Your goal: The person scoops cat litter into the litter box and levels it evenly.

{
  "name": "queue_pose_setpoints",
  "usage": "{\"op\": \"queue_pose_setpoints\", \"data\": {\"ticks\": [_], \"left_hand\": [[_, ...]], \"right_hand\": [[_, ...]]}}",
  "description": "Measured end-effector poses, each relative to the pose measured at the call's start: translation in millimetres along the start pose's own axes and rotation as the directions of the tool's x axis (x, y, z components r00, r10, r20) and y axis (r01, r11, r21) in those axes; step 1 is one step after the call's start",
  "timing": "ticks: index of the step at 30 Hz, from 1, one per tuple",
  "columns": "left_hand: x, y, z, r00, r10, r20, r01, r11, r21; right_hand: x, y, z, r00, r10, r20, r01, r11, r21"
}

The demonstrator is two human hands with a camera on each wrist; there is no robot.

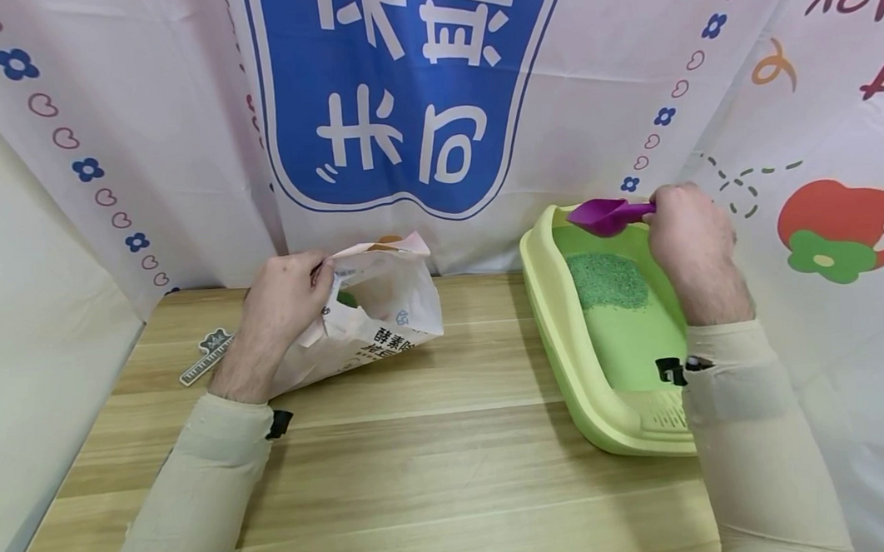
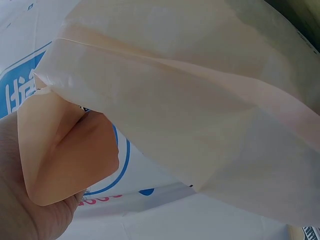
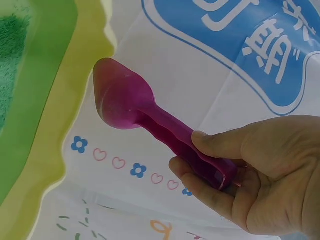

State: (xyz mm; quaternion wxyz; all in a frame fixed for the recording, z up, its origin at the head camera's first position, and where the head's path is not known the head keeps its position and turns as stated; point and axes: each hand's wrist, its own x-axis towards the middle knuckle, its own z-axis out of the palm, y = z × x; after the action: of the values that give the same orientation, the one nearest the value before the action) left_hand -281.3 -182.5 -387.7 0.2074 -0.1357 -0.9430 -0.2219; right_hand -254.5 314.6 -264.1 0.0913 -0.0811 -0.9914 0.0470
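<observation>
My left hand grips the torn top edge of a white printed bag, whose mouth gapes toward the right. Some green shows inside the bag in the head view. In the left wrist view the bag's pale side fills much of the picture, beside the hand. With thumb and fingers my right hand holds a purple scoop by its handle, above the back of a light green litter box. Green granules lie heaped toward the rear of the box. The right wrist view shows the scoop from underneath.
A small ruler with a dark shape on its end lies on the wooden table, left of the bag. Printed cloth hangs behind the table and along its right side.
</observation>
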Motion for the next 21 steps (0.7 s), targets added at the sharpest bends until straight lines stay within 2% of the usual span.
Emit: {"op": "queue_pose_setpoints", "data": {"ticks": [11,21], "left_hand": [[0.2,0.2,0.2,1.0,-0.006,0.007,0.006,1.0,-0.004],[0.0,0.7,0.0,1.0,-0.004,0.004,0.004,1.0,-0.006]], "right_hand": [[-9,-25,-11.6,0.999,-0.012,-0.046,0.013,1.0,0.024],[-13,-37,-11.0,0.998,-0.021,-0.067,0.023,0.999,0.029]]}}
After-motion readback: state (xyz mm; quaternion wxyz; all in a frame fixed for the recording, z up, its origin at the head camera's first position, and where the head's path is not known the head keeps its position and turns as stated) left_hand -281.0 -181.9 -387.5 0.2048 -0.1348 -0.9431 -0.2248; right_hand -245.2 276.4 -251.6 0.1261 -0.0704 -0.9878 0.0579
